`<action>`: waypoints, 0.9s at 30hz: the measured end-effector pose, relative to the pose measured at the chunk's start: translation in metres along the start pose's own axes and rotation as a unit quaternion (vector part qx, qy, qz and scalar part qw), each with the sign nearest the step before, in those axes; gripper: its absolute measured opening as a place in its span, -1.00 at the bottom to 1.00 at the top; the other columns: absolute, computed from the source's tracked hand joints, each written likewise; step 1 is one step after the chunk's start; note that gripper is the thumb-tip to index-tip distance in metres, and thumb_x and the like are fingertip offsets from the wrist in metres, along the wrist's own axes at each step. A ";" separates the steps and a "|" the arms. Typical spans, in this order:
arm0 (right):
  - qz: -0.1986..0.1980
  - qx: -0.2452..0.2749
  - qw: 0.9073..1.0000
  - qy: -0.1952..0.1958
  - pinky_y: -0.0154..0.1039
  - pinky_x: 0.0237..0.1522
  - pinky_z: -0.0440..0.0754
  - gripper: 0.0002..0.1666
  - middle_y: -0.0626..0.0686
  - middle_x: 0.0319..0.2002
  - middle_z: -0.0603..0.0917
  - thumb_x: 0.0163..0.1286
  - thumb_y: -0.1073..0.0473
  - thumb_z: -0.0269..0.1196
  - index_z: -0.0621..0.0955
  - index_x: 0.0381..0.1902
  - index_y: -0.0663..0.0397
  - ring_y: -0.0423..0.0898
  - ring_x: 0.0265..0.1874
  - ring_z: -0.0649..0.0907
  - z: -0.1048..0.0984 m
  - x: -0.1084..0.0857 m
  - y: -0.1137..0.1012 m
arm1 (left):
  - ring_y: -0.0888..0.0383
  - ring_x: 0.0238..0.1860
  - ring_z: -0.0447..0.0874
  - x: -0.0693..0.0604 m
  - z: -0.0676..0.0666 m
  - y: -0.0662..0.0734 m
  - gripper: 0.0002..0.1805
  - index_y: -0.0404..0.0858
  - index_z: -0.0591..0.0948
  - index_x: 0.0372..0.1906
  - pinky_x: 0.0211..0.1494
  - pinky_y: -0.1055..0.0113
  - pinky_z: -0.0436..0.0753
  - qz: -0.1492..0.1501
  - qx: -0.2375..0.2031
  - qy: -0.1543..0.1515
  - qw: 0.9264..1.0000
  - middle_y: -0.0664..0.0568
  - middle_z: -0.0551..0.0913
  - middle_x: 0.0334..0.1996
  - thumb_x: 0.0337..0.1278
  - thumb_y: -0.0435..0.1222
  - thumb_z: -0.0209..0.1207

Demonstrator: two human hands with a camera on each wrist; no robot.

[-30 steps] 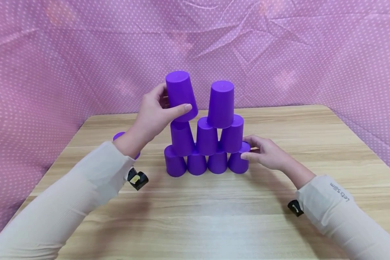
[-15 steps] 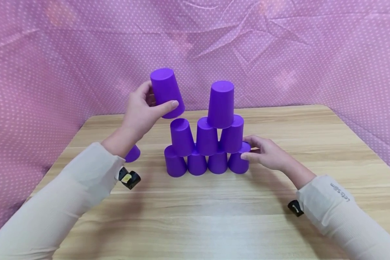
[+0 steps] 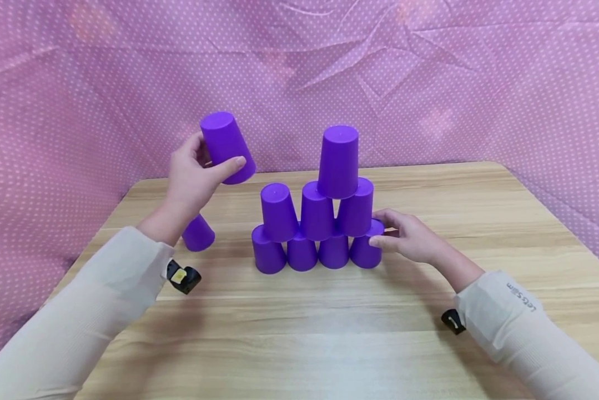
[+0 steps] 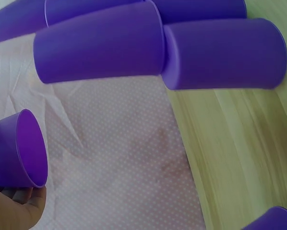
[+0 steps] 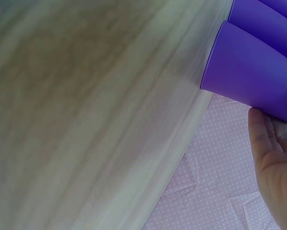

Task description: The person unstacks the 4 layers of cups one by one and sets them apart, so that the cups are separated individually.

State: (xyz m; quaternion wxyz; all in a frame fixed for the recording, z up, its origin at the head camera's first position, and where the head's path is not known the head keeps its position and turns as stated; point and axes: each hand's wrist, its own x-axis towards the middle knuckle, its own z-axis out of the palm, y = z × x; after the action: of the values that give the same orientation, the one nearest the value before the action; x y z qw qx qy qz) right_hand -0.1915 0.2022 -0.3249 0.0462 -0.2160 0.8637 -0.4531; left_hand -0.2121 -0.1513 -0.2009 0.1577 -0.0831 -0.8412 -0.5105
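Observation:
My left hand (image 3: 191,172) grips a purple cup (image 3: 226,144) upside down and tilted, held in the air left of a cup stack. In the left wrist view this cup (image 4: 11,151) shows its open mouth. The stack has a bottom row of several upturned purple cups, three more above, and one top cup (image 3: 339,161) bridging the middle and right ones. The second row's left cup (image 3: 279,211) bears nothing. My right hand (image 3: 411,239) is at the bottom right cup (image 3: 364,253), thumb before it, fingers behind. In the right wrist view fairly straight fingers (image 5: 266,134) touch its side.
Another purple cup (image 3: 198,233) stands on the wooden table (image 3: 319,333) left of the stack, partly hidden by my left wrist. A pink dotted cloth (image 3: 299,72) hangs behind and at both sides of the table.
My left hand has carried its cup leftward, away from above the second row's left cup. The lone cup on the left shows more now. My right hand and the stack have stayed put.

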 end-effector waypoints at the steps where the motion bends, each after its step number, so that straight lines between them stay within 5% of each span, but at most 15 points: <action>1: -0.001 -0.001 1.000 0.000 -0.07 0.04 0.58 -0.47 0.23 -0.07 0.58 0.24 0.22 0.27 0.42 0.11 0.36 0.08 -0.03 0.55 0.000 0.000 0.000 | 0.05 0.05 0.54 0.000 -0.001 -0.002 -0.37 -0.20 0.40 0.17 0.19 0.21 0.52 -0.002 0.003 0.003 1.000 -0.11 0.55 0.05 -0.03 -0.13 0.33; 27: -0.007 -0.004 1.000 -0.003 -0.06 0.06 0.58 -0.47 0.24 -0.05 0.58 0.24 0.24 0.26 0.41 0.11 0.37 0.10 0.00 0.55 -0.002 -0.001 0.000 | 0.05 0.11 0.50 -0.005 -0.002 -0.046 -0.31 -0.25 0.36 0.20 0.23 0.23 0.49 -0.060 -0.013 0.004 0.998 -0.14 0.52 0.08 -0.04 -0.11 0.33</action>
State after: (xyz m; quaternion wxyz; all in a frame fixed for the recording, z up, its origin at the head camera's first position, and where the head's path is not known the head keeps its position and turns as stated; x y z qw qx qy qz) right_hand -0.1916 0.2037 -0.3243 0.0442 -0.2236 0.8637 -0.4496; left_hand -0.2204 -0.1743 -0.2402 0.1296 -0.0325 -0.8374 -0.5300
